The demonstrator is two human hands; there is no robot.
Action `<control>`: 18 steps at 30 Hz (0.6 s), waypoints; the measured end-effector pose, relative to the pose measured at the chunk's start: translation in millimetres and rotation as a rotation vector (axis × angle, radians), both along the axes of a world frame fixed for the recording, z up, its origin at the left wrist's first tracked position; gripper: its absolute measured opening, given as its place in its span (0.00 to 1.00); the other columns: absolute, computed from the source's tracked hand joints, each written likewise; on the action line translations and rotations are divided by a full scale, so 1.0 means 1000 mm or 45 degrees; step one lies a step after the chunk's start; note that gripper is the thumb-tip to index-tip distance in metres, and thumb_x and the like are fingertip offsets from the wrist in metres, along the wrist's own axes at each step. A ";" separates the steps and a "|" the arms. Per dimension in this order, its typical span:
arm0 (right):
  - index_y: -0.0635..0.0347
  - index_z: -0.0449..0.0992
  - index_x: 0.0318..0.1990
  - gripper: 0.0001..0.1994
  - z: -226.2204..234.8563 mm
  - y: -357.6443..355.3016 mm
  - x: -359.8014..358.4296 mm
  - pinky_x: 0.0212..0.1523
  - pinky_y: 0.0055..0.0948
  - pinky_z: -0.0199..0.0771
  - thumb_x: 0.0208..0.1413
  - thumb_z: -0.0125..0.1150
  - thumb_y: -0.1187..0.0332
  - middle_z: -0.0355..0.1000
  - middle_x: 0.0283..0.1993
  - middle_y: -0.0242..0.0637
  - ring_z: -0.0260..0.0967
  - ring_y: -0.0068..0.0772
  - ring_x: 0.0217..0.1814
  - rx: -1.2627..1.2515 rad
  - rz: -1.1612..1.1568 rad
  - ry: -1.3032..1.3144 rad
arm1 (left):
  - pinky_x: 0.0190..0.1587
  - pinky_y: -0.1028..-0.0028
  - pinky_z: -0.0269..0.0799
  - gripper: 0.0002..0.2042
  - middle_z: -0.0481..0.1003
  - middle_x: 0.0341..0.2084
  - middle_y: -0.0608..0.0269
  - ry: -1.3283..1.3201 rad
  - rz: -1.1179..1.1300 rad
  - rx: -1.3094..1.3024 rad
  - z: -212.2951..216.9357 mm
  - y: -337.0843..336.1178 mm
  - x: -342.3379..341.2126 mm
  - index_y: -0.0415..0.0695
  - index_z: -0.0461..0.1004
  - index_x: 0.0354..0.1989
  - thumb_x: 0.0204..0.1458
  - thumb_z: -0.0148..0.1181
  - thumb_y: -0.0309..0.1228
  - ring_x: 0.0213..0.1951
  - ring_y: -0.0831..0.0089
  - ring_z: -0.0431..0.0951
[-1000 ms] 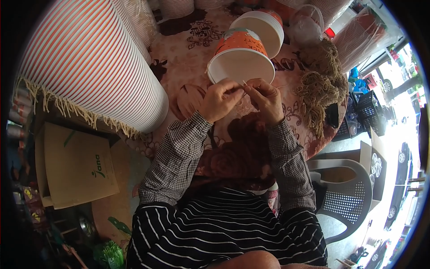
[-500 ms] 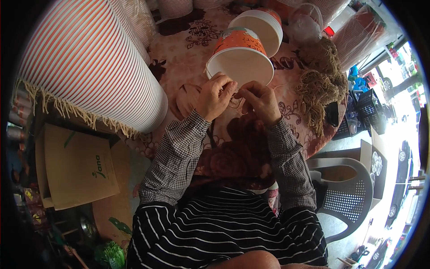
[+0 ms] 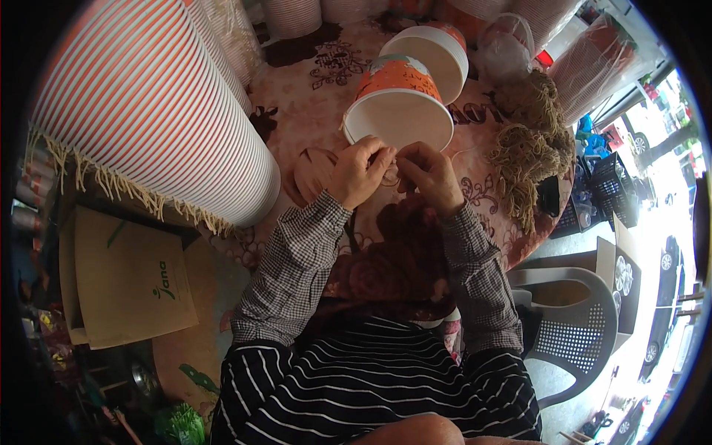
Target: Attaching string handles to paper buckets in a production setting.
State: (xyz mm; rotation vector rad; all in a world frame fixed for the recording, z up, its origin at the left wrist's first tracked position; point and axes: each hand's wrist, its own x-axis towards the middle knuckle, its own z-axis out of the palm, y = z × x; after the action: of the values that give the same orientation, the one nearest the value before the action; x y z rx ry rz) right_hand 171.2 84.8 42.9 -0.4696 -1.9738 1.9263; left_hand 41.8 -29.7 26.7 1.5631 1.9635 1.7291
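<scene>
**Hands meet at the rim of a paper tub**

Hands came together at the near edge of an orange-and-white paper tub (image 3: 398,104) that lay tipped on its side on the patterned tablecloth (image 3: 297,96), its white open mouth facing the person. The left hand (image 3: 358,174) had its fingers curled narrow, fingertips pinched against the tub's near rim. The right hand (image 3: 429,172) was likewise closed to a pinch just beside it, thumb and fingers nipping something thin (too small to tell what). The two hands touched or nearly touched. A second tub (image 3: 434,50) lay just behind the first, farther off. To the left stood a tall stack of striped tubs (image 3: 141,111), fringed with pale string at its near edge. To the right lay a heap of tan twine (image 3: 530,141).
</scene>
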 end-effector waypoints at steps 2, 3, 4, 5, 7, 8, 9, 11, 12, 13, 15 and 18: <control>0.66 0.71 0.39 0.08 -0.004 0.002 0.000 0.22 0.17 0.68 0.56 0.59 0.71 0.73 0.28 0.33 0.71 0.19 0.24 0.145 -0.062 0.046 | 0.28 0.71 0.70 0.07 0.73 0.26 0.58 0.031 -0.036 0.015 -0.002 0.001 -0.001 0.37 0.69 0.31 0.56 0.55 0.28 0.26 0.67 0.75; 0.66 0.71 0.39 0.08 -0.005 0.004 0.000 0.22 0.17 0.68 0.56 0.59 0.71 0.73 0.28 0.33 0.71 0.19 0.24 0.151 -0.063 0.054 | 0.28 0.71 0.70 0.07 0.73 0.26 0.58 0.039 -0.037 0.021 -0.003 0.002 -0.002 0.37 0.69 0.31 0.56 0.55 0.28 0.26 0.67 0.75; 0.66 0.71 0.38 0.08 -0.002 0.003 0.001 0.23 0.18 0.69 0.55 0.60 0.71 0.73 0.27 0.32 0.70 0.18 0.25 0.148 -0.094 0.014 | 0.28 0.70 0.70 0.06 0.72 0.27 0.57 0.026 -0.039 0.030 -0.004 0.002 -0.001 0.37 0.69 0.32 0.55 0.56 0.27 0.26 0.66 0.75; 0.66 0.72 0.38 0.08 0.000 0.002 0.002 0.24 0.18 0.69 0.54 0.61 0.72 0.72 0.27 0.31 0.69 0.17 0.26 0.144 -0.124 -0.026 | 0.28 0.69 0.70 0.05 0.72 0.27 0.57 0.014 -0.042 0.039 -0.005 0.003 -0.001 0.37 0.68 0.32 0.55 0.56 0.26 0.27 0.65 0.75; 0.65 0.72 0.37 0.07 -0.006 0.004 0.000 0.25 0.20 0.70 0.53 0.61 0.72 0.72 0.27 0.32 0.70 0.19 0.25 0.240 -0.154 0.027 | 0.29 0.69 0.70 0.05 0.72 0.28 0.56 0.023 -0.046 0.060 -0.007 0.004 -0.002 0.37 0.68 0.33 0.54 0.56 0.25 0.27 0.64 0.75; 0.65 0.73 0.37 0.07 -0.008 0.004 0.000 0.25 0.22 0.71 0.52 0.62 0.73 0.73 0.26 0.34 0.71 0.21 0.25 0.333 -0.185 0.076 | 0.29 0.68 0.70 0.04 0.71 0.28 0.56 0.028 -0.052 0.077 -0.008 0.005 -0.003 0.37 0.68 0.33 0.54 0.56 0.24 0.28 0.62 0.75; 0.65 0.73 0.37 0.07 -0.011 0.004 0.000 0.25 0.22 0.71 0.52 0.62 0.73 0.73 0.26 0.34 0.71 0.21 0.25 0.339 -0.187 0.078 | 0.29 0.68 0.70 0.04 0.71 0.28 0.56 0.030 -0.054 0.083 -0.010 0.007 -0.003 0.37 0.68 0.33 0.54 0.56 0.24 0.28 0.62 0.75; 0.63 0.74 0.37 0.07 -0.011 -0.001 -0.002 0.27 0.27 0.72 0.51 0.62 0.73 0.73 0.27 0.38 0.73 0.27 0.26 0.895 -0.329 0.261 | 0.29 0.68 0.71 0.04 0.71 0.28 0.56 0.121 -0.012 0.117 -0.010 0.006 -0.004 0.38 0.68 0.34 0.53 0.56 0.22 0.28 0.58 0.75; 0.63 0.74 0.37 0.07 -0.010 -0.003 -0.001 0.27 0.27 0.72 0.51 0.62 0.73 0.73 0.27 0.38 0.73 0.27 0.26 0.899 -0.324 0.268 | 0.29 0.68 0.71 0.04 0.71 0.28 0.56 0.125 -0.006 0.122 -0.010 0.005 -0.005 0.38 0.68 0.34 0.53 0.56 0.22 0.28 0.58 0.75; 0.62 0.74 0.38 0.07 -0.007 -0.004 0.001 0.28 0.29 0.73 0.52 0.61 0.73 0.73 0.27 0.39 0.74 0.30 0.26 1.045 -0.329 0.233 | 0.30 0.67 0.71 0.04 0.71 0.28 0.55 0.131 -0.007 0.121 -0.009 0.006 -0.003 0.37 0.68 0.34 0.53 0.56 0.22 0.29 0.57 0.75; 0.61 0.74 0.38 0.06 -0.006 -0.004 0.003 0.28 0.31 0.73 0.52 0.60 0.74 0.73 0.28 0.41 0.75 0.32 0.27 1.194 -0.335 0.199 | 0.30 0.67 0.71 0.03 0.71 0.28 0.55 0.138 -0.009 0.125 -0.007 0.007 0.001 0.37 0.68 0.33 0.53 0.55 0.21 0.29 0.55 0.75; 0.61 0.74 0.36 0.04 -0.002 0.004 0.012 0.24 0.28 0.70 0.55 0.58 0.73 0.73 0.27 0.36 0.73 0.28 0.25 1.310 -0.291 0.143 | 0.30 0.69 0.71 0.03 0.72 0.29 0.56 0.131 -0.015 0.171 0.005 0.002 0.011 0.38 0.68 0.34 0.54 0.55 0.23 0.30 0.59 0.76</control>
State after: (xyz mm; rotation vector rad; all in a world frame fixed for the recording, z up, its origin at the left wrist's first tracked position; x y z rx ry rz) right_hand 183.6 89.2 40.8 -0.2557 -2.3565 0.6107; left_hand 52.9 -27.3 31.3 1.7365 1.9146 1.8462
